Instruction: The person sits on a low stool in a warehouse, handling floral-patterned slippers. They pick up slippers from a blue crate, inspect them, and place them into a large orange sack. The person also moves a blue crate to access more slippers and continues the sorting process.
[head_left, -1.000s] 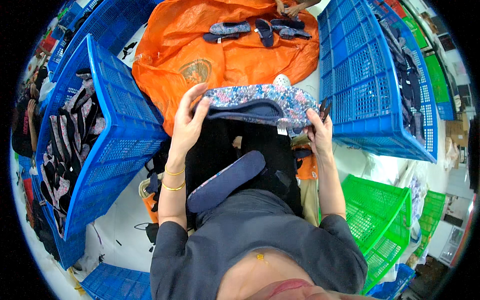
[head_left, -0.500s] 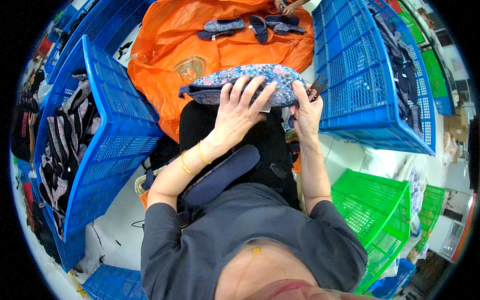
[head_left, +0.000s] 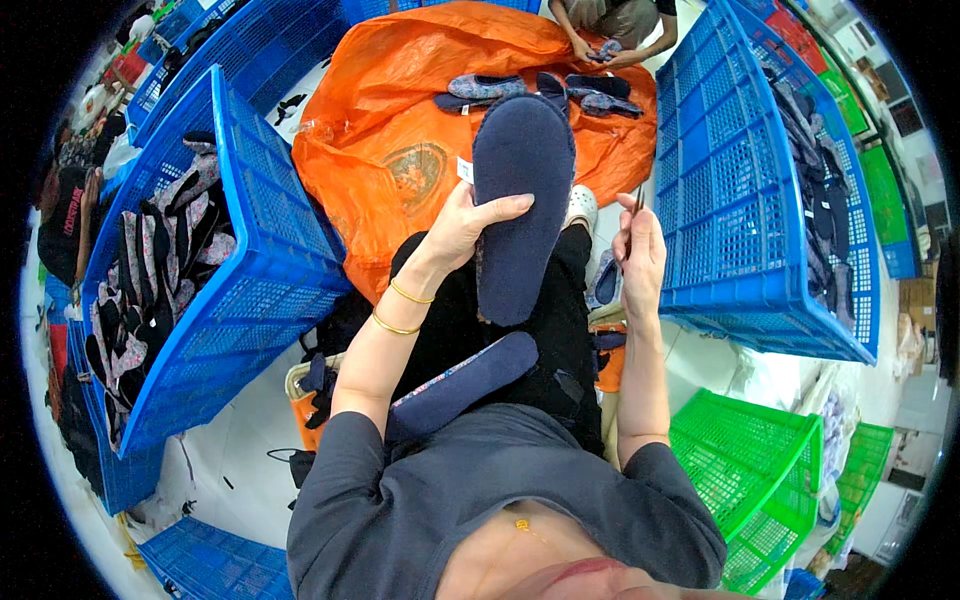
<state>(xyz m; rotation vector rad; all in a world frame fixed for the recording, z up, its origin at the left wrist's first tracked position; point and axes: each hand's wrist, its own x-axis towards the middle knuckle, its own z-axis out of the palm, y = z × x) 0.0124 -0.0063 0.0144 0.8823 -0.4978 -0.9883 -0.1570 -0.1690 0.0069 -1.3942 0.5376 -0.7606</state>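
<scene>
Slipper (head_left: 520, 200) now sole-up, white tag (head_left: 465, 170)

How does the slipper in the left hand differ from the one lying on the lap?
The held slipper stands on end, lengthwise away from the person, its dark navy sole facing the camera; the lap slipper lies slanted across the lap.
The left hand grips the held slipper at its edge; no hand touches the lap slipper.
The lap slipper shows a floral strip along its edge; the held slipper shows a white tag instead.
Both are dark navy and alike in shape.
</scene>
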